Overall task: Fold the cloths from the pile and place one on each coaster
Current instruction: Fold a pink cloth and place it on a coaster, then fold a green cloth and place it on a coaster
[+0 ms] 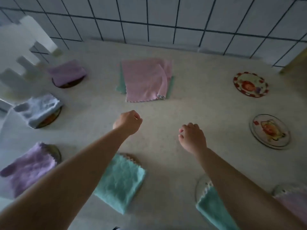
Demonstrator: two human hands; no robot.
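Ahead of the hands: the pile (pixel 146 80) lies flat on the tabletop (pixel 199 100), a pink cloth (pixel 142 82) on top with one corner flipped over, a green cloth (pixel 121 80) peeking out beneath on both sides.
Left hand: the left hand (pixel 127 122) hovers just short of the pile's near edge, fingers curled in loosely, holding nothing.
Right hand: the right hand (pixel 192 136) hangs a little nearer the person and well clear of the pile, fingers bent under, empty too.
Left of the hands: three coasters carry folded cloths, a far lilac cloth (pixel 66 73), a pale blue cloth (pixel 39 110) and a near lilac cloth (pixel 28 168).
Under the forearms: a folded teal cloth (pixel 121 180) sits on its coaster below the left arm; another teal cloth (pixel 214 208) lies below the right arm on a glass coaster.
Right of the hands: two coasters are bare, the red-rimmed coaster (pixel 250 83) farther off and the clear glass coaster (pixel 270 131) nearer.
Lower right corner: a pinkish cloth (pixel 292 203) seems to cover one more coaster, though it is partly cut off.
Step in hand: I'd say a reach for the next cloth, between placements.
Next move: likely both hands pinch the pink cloth's near corners, lift it free of the green one, flatten the turned corner, then fold.
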